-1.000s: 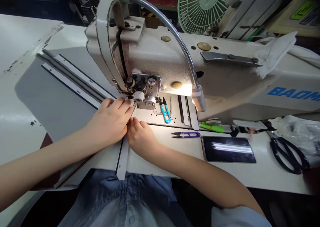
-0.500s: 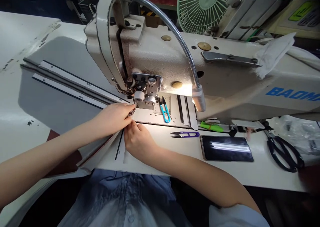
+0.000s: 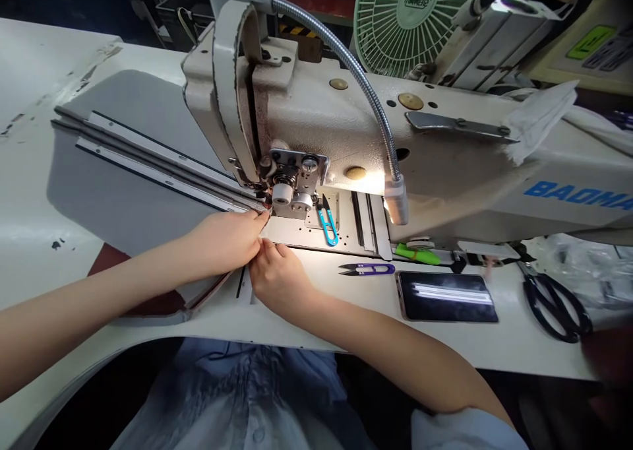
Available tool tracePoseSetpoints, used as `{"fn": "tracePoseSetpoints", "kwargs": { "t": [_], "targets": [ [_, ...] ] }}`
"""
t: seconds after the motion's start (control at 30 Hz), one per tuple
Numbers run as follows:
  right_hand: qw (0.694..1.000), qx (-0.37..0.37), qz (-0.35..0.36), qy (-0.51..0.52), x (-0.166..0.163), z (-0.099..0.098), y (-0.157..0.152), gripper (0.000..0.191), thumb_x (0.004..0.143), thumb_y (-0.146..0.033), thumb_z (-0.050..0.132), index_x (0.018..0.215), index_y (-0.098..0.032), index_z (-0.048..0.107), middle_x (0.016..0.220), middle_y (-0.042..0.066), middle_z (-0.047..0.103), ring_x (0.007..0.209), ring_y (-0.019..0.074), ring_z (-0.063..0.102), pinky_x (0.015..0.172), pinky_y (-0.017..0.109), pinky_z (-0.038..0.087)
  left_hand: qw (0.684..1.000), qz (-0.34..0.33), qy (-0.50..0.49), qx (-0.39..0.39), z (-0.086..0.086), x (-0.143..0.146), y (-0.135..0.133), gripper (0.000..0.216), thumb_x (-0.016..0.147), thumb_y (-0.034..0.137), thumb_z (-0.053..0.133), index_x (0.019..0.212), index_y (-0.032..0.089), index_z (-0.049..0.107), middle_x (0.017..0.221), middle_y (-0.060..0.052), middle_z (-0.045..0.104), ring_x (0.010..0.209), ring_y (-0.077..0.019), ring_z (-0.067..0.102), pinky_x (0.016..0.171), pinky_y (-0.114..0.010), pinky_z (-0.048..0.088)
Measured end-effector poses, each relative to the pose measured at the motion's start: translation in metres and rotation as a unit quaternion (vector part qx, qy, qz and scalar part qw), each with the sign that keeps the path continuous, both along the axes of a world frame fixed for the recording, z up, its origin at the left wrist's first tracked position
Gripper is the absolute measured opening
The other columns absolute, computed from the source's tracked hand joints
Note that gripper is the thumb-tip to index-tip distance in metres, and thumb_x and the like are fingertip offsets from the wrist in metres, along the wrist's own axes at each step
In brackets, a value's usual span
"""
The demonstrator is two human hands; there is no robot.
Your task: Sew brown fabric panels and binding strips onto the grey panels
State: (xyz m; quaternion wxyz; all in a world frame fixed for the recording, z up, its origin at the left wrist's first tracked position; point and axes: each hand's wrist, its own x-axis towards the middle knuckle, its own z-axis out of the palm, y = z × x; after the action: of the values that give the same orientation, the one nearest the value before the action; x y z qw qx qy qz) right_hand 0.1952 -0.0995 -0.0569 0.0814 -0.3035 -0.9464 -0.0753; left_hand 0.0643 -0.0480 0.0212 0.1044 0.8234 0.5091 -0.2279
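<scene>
A grey fabric panel (image 3: 93, 179) with white, black-edged strips (image 3: 148, 173) on it lies left of the sewing machine's needle area (image 3: 270, 199). My left hand (image 3: 230, 239) presses on the panel just in front of the needle area, its fingers closed together at the fabric edge. Close beside it, my right hand (image 3: 281, 278) is closed in a pinch, fingertips almost touching the left hand. A loose white strip with a black edge (image 3: 241, 284) hangs out from under the right hand, apparently pinched in it. The fingertips hide the exact grip.
Blue thread snips (image 3: 327, 222) lie on the machine bed, purple snips (image 3: 368, 269) in front. Further right are a phone (image 3: 448, 296), black-handled scissors (image 3: 558, 305) and a green-handled tool (image 3: 418, 254). A bendable lamp (image 3: 395, 199) hangs over the bed; a fan (image 3: 415, 14) stands behind.
The view has shifted slightly. The panel's front flap has moved right and away from me, and less of the loose strip shows below my right hand. Both hands keep their closed grip.
</scene>
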Motion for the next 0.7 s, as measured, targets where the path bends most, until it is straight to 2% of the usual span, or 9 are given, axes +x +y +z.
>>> {"fn": "tracePoseSetpoints", "kwargs": {
  "t": [0.1,0.2,0.33,0.5,0.6,0.7],
  "targets": [
    [1.0,-0.006,-0.001,0.008,0.002,0.001,0.002,0.033,0.096,-0.003,0.04,0.104,-0.002,0.072,0.108,0.025,0.071,0.1,0.0311,0.063,0.066,0.039,0.047,0.999,-0.007,0.033,-0.027,0.008,-0.001,-0.008,0.061,0.094,0.023,0.038,0.154,0.012,0.033,0.105,-0.015,0.073,0.091,-0.0328,0.07,0.072,-0.04,0.051],
    [1.0,-0.026,-0.003,0.0,0.002,0.001,0.003,0.032,0.095,-0.003,0.04,0.104,-0.001,0.071,0.105,0.025,0.072,0.099,0.0307,0.063,0.066,0.038,0.047,0.999,0.003,0.018,-0.032,0.005,-0.004,-0.01,0.057,0.095,0.019,0.035,0.151,0.012,0.038,0.094,-0.014,0.074,0.083,-0.0312,0.071,0.069,-0.038,0.05],
    [1.0,-0.006,-0.009,0.008,0.0,-0.001,0.002,0.034,0.095,-0.002,0.039,0.106,0.001,0.071,0.108,0.025,0.071,0.102,0.0305,0.064,0.068,0.037,0.047,0.999,-0.014,-0.031,-0.009,-0.009,-0.009,-0.003,0.054,0.093,0.016,0.036,0.146,0.007,0.044,0.095,-0.015,0.074,0.081,-0.0292,0.071,0.068,-0.036,0.049],
    [1.0,-0.007,-0.022,0.018,-0.001,-0.003,0.003,0.033,0.095,-0.002,0.04,0.111,0.003,0.068,0.11,0.026,0.07,0.097,0.0284,0.063,0.067,0.037,0.047,0.993,-0.003,-0.117,0.029,-0.023,-0.014,0.006,0.048,0.093,0.02,0.038,0.138,0.011,0.05,0.107,-0.015,0.073,0.091,-0.0259,0.07,0.077,-0.032,0.049],
    [1.0,-0.001,-0.02,0.019,0.002,-0.002,0.004,0.033,0.096,-0.004,0.039,0.109,0.0,0.069,0.11,0.024,0.07,0.096,0.0279,0.063,0.069,0.037,0.047,0.993,0.024,-0.114,0.019,-0.016,-0.014,0.006,0.047,0.094,0.021,0.036,0.138,0.013,0.05,0.111,-0.014,0.072,0.097,-0.0259,0.069,0.079,-0.033,0.048],
    [0.999,0.004,-0.006,0.033,0.005,0.0,0.004,0.03,0.096,-0.005,0.041,0.097,-0.005,0.071,0.104,0.022,0.072,0.097,0.0282,0.063,0.071,0.036,0.047,0.992,0.029,-0.121,-0.021,-0.003,-0.013,0.004,0.042,0.092,0.027,0.042,0.132,0.018,0.053,0.109,-0.009,0.072,0.095,-0.0262,0.068,0.074,-0.033,0.048]
  ]
}}
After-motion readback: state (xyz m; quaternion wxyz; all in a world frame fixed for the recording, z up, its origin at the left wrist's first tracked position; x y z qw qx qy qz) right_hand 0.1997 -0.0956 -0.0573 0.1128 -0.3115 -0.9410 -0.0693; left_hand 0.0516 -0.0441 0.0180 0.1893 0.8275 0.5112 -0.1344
